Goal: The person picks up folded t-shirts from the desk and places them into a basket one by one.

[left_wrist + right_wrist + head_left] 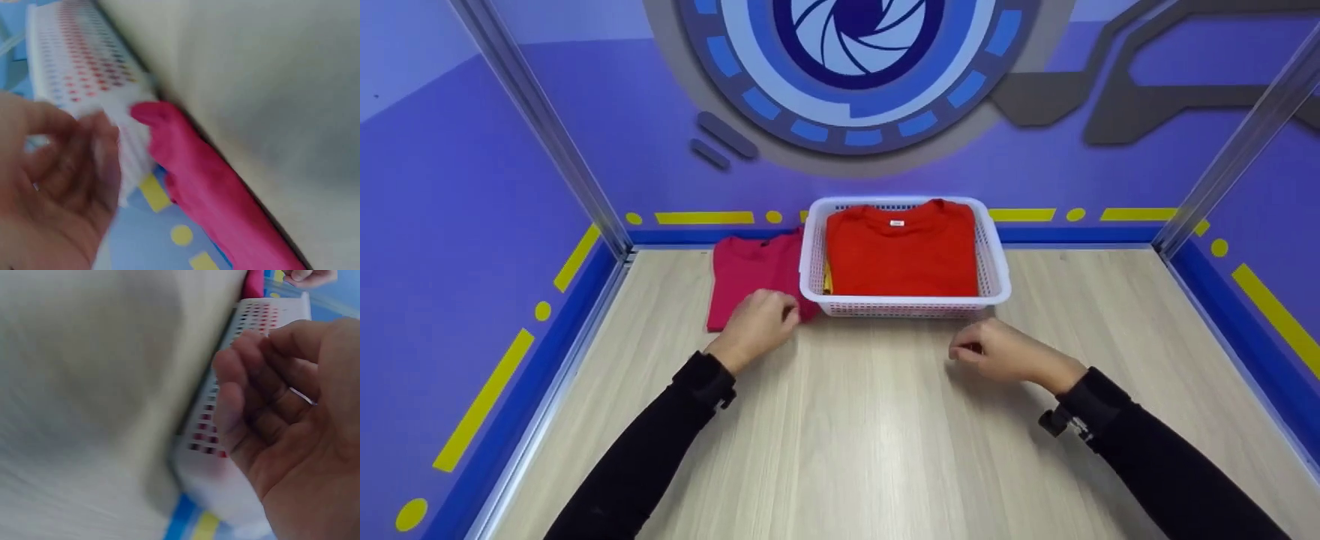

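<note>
Basket (994, 279) of folded shirts: light, stiff plastic mesh, best taken by its rim.
Left hand (757, 324) rests loosely curled on the soft pink shirt (750, 274) beside the basket; right hand (997, 351) hovers empty, relaxed, before it.

The right hand (292, 433) fills the near right, fingers loosely curled, holding nothing. Just beyond it the white perforated basket (225, 416) sits on the pale bench (90, 382). Pink cloth (254, 282) and another hand (310, 275) show at the far edge.
</note>
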Demonstrator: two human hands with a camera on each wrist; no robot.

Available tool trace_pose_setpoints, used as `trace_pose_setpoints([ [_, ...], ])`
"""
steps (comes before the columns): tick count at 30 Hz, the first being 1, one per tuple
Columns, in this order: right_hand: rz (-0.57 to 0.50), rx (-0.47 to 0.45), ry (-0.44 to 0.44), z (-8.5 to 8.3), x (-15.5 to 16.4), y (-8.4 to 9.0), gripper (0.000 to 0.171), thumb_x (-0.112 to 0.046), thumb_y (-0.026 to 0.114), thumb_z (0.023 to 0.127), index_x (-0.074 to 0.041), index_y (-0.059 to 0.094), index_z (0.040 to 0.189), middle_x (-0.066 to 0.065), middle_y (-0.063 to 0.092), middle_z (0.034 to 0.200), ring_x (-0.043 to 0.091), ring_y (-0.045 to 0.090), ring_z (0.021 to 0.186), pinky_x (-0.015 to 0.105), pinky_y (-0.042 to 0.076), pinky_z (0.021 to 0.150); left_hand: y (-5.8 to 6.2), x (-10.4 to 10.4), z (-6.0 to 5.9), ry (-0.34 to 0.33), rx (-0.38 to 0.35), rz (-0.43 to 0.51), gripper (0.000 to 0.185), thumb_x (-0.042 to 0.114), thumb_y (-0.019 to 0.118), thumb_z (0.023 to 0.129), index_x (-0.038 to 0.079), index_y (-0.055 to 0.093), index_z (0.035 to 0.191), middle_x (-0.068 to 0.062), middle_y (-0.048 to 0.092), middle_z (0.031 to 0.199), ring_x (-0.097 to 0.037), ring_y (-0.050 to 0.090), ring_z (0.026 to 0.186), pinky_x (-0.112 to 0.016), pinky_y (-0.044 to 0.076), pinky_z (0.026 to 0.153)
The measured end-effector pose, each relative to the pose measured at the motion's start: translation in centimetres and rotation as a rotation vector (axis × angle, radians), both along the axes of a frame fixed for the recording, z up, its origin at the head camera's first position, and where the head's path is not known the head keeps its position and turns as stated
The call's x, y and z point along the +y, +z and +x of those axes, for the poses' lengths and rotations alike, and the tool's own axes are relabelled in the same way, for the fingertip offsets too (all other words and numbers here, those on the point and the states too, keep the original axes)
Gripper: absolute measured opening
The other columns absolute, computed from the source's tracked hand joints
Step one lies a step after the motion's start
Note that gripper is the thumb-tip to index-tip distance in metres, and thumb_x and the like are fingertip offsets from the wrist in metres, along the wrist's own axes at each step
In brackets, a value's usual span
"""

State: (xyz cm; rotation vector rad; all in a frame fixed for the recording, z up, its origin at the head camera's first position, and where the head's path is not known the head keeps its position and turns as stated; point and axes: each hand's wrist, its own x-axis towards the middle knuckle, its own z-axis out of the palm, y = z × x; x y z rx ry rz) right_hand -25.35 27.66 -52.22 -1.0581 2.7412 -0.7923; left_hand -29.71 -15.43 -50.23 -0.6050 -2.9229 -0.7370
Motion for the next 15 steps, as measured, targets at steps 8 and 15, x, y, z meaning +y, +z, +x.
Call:
trace_pose_setpoints([
  [8,-0.003,-0.043,-0.065,0.5,0.6,-2.4,0.017,-0.004,0.068,0.102,-0.011,0.083,0.099,-0.004,0.078,0.091,0.006,0.065,0.084,0.031,0.06,0.08,-1.3,-1.4,-3.9,0.181,0.016,-0.046,0.034,0.018,0.065,0.106,0.001,0.078,0.132,-0.02,0.075,0.132,-0.041,0.068,0.131,-0.053,0.056,0.114],
  [15,-0.001,-0.048,-0.129,0.6,0.2,-2.7,0.019,-0.004,0.067,0.102,-0.012,0.083,0.098,-0.005,0.078,0.089,0.008,0.066,0.084,0.031,0.06,0.08,-2.5,-1.2,-7.1,0.21,-0.129,-0.221,0.048,0.025,0.064,0.11,0.001,0.065,0.151,-0.024,0.062,0.153,-0.045,0.055,0.147,-0.057,0.048,0.124],
])
